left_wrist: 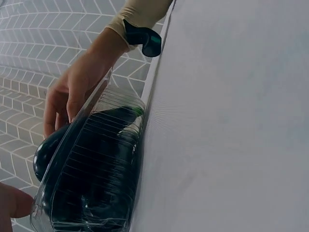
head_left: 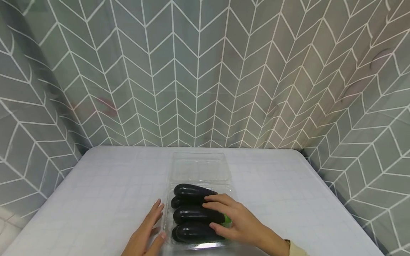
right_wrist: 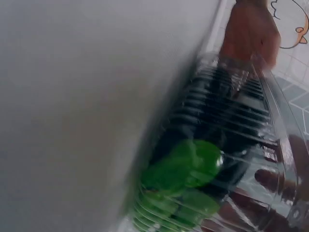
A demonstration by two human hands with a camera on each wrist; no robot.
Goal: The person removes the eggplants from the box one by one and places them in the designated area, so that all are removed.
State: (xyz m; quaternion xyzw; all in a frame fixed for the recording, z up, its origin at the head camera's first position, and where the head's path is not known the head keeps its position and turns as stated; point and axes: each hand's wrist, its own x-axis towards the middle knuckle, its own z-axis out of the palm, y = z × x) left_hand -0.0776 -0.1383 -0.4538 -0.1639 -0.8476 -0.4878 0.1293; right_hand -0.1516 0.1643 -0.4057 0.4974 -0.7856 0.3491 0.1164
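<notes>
Several eggplants (head_left: 195, 215), white tabletop (head_left: 121, 181), grey chevron-lined fabric walls (head_left: 187, 89)

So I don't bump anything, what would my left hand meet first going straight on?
Your left hand would probably meet the clear container, near its open lid; depth is unclear, so it could pass above.

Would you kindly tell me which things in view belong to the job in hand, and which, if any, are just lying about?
Part of the job:
clear plastic container, its lid open
dark eggplants, in the container
left hand, beside the container
right hand, at the eggplants

Background, rather than lying about:
white-covered table
grey patterned curtain
</notes>
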